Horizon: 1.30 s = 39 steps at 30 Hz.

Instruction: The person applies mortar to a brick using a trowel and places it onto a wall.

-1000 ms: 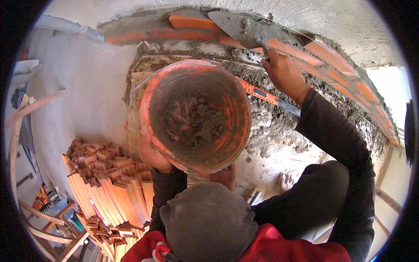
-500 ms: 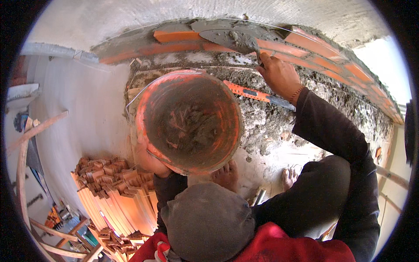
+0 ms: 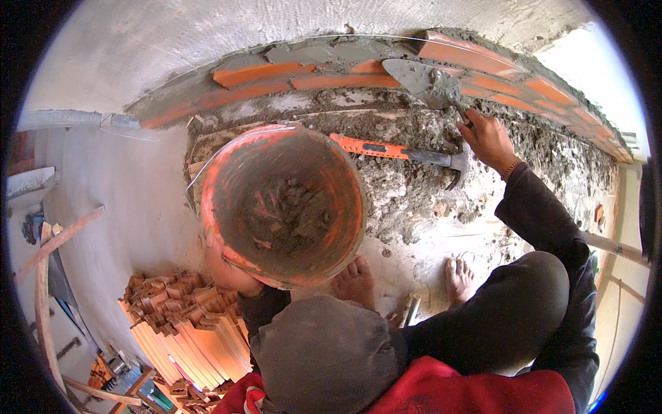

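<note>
My left hand (image 3: 231,269) grips the near left side of an orange bucket (image 3: 215,207), which tilts so its inside shows. Grey mortar (image 3: 296,214) lies in the bottom and smears its walls. My right hand (image 3: 491,141) is closed around the handle of a trowel. The trowel's blade (image 3: 414,77), with a lump of mortar near its handle end, is held in front of the low brick wall (image 3: 345,81). Wet mortar (image 3: 303,54) lies along the wall's top. Between bucket and right hand, a claw hammer (image 3: 386,149) with an orange and black grip rests on the mortar-littered ground.
A thin string (image 3: 276,40) runs along the wall's top. Stacked orange bricks (image 3: 186,324) stand at the lower left, with wooden poles (image 3: 43,290) farther left. My bare feet (image 3: 458,279) are near the bucket. Crumbled mortar (image 3: 407,196) covers the ground by the wall.
My right hand and the trowel have moved right and away from the wall's top. The hammer's head is now uncovered. My left hand still grips the bucket.
</note>
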{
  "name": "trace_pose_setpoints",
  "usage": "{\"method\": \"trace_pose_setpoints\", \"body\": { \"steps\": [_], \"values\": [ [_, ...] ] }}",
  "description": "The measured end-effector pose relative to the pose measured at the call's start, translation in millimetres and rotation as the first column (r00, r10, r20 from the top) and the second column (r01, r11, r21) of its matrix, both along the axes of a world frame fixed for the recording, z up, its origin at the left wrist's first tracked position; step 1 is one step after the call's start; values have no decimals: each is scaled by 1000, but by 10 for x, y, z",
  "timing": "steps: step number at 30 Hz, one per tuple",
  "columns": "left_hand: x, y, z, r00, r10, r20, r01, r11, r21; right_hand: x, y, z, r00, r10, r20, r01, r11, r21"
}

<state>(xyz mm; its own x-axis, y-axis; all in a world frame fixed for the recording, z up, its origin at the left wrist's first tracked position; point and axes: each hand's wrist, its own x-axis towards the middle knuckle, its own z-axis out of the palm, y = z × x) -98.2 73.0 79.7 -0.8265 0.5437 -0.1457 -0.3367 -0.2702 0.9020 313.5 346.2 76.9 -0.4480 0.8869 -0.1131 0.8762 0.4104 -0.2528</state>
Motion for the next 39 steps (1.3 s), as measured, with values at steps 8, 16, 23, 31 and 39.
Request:
{"method": "trace_pose_setpoints", "body": {
  "steps": [8, 16, 23, 31, 39],
  "values": [
    [252, 154, 383, 958, -286, 10, 285, 950, -128, 273, -91, -79, 995, -73, -71, 71, 997, -35],
    [760, 508, 470, 815, -579, 20, 577, 815, 52, 832, -1099, 951, 897, -23, -442, -17, 996, -86],
    [1647, 1335, 696, 631, -737, 240, 729, 670, 140, 1077, -1953, 868, 956, -99, -278, 133, 985, 108],
    [2801, 2018, 1328, 237, -949, 210, 895, 297, 332, 2133, -2817, 44, 879, -418, -229, 460, 872, 170],
    [3946, 2541, 1480, -102, -982, 157, 974, -67, 217, 2824, -3619, 299, 541, -698, -469, 697, 685, -215]
  ]
}}
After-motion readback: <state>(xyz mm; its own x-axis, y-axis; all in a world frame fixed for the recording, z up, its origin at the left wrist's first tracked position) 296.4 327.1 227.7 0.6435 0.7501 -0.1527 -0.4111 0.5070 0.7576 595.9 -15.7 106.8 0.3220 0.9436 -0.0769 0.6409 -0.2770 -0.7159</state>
